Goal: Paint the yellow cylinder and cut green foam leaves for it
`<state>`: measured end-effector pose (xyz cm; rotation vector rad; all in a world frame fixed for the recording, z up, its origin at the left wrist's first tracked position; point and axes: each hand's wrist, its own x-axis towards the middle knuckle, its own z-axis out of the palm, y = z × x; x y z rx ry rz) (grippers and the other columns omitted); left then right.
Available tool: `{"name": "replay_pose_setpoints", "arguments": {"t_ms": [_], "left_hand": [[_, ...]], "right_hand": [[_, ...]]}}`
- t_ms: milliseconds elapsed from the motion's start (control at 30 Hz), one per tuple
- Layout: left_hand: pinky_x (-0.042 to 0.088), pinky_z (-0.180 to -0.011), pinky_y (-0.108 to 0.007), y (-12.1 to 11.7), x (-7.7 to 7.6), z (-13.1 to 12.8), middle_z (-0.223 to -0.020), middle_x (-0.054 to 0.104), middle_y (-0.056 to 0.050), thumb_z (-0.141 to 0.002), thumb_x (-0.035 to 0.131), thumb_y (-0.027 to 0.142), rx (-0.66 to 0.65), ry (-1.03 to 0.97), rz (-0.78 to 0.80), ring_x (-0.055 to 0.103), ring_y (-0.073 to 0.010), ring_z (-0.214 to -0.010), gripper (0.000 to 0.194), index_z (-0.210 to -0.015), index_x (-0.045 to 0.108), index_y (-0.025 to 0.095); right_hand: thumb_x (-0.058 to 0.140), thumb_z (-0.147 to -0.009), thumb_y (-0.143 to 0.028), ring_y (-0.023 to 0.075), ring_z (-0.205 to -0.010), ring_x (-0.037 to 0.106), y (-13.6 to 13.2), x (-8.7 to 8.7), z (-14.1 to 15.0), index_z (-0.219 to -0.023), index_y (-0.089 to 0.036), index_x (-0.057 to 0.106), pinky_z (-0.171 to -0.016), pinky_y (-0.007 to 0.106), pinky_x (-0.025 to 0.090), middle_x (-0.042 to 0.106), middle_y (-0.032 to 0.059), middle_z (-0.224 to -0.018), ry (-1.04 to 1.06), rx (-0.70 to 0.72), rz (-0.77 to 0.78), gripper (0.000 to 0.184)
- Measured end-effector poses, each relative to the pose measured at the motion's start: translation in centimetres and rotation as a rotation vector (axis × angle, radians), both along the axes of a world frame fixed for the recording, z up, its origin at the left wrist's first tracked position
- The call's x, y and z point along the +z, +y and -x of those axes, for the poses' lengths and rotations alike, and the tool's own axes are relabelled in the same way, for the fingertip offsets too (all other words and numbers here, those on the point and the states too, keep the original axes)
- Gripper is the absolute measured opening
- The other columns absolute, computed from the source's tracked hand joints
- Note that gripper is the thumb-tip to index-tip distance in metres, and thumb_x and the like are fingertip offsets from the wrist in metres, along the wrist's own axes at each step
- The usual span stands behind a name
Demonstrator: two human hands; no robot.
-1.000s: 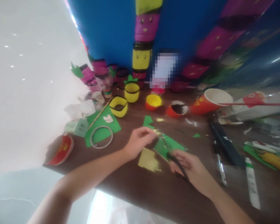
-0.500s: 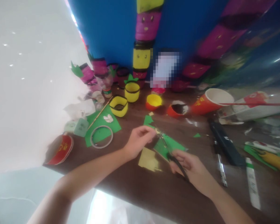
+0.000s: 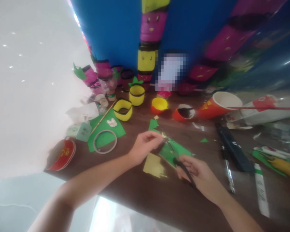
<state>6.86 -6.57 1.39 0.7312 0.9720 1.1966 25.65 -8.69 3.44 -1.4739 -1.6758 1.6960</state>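
My right hand [image 3: 195,169] is closed around the black handles of a pair of scissors [image 3: 183,167], whose blades point up and left. My left hand [image 3: 147,143] pinches a small yellow paper piece [image 3: 163,135] at the blade tips. Whether the blades touch that piece is too blurred to tell. Beneath the scissors lies a sheet of green paper [image 3: 181,149]. A larger yellow paper piece [image 3: 153,165] with a ragged edge rests on the table just below my left hand.
Toward the back stand two yellow cups [image 3: 123,110] with dark rims. A roll of tape [image 3: 105,141] lies at left on another green sheet [image 3: 119,127]. To the right are a black case [image 3: 235,146], a pen [image 3: 228,172] and a white marker [image 3: 262,190].
My left hand has shifted very slightly to the right, toward the scissor blades. My right hand and the scissors have stayed almost in place.
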Motion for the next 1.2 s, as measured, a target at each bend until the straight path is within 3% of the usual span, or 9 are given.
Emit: {"name": "replay_pose_setpoints", "arguments": {"t_ms": [367,733,1033,1200], "left_hand": [[0.033,-0.054,-0.021,0.0,0.6,-0.1,-0.054,0.052,0.004,-0.06,0.076,0.038,0.02,0.015,0.01,0.042,-0.0049,-0.052,0.028,-0.064,0.064,0.014],[0.036,-0.059,-0.023,0.0,0.7,0.0,-0.055,0.052,0.004,-0.061,0.076,0.034,0.006,0.032,0.0,0.044,-0.0057,-0.054,0.024,-0.064,0.063,0.014],[0.037,-0.057,-0.021,-0.2,1.3,0.1,-0.061,0.056,0.002,-0.062,0.076,0.036,-0.033,0.065,-0.067,0.046,-0.0058,-0.056,0.026,-0.062,0.062,0.014],[0.039,-0.059,-0.021,-0.1,1.3,0.0,-0.063,0.057,0.001,-0.062,0.076,0.038,-0.046,0.076,-0.084,0.049,-0.0071,-0.06,0.028,-0.061,0.062,0.014]], "right_hand": [[0.069,-0.069,-0.039,0.0107,-0.055,0.046,-0.1,-0.6,-0.5,-0.066,-0.02,0.045,-0.054,0.023,0.037,0.045,-0.0048,-0.057,0.004,0.015,0.0,0.031],[0.069,-0.068,-0.044,0.0105,-0.053,0.044,0.1,0.4,-0.1,-0.061,-0.02,0.041,-0.051,0.023,0.035,0.046,-0.0046,-0.054,0.017,0.032,0.041,0.037],[0.063,-0.07,-0.056,0.0119,-0.052,0.047,0.1,0.0,-0.5,-0.064,-0.021,0.043,-0.05,0.025,0.037,0.049,-0.003,-0.055,0.036,0.06,0.035,0.041],[0.065,-0.069,-0.054,0.0112,-0.052,0.047,0.2,0.0,-0.5,-0.063,-0.02,0.043,-0.05,0.024,0.037,0.049,-0.0035,-0.054,0.035,0.054,0.033,0.041]]}}
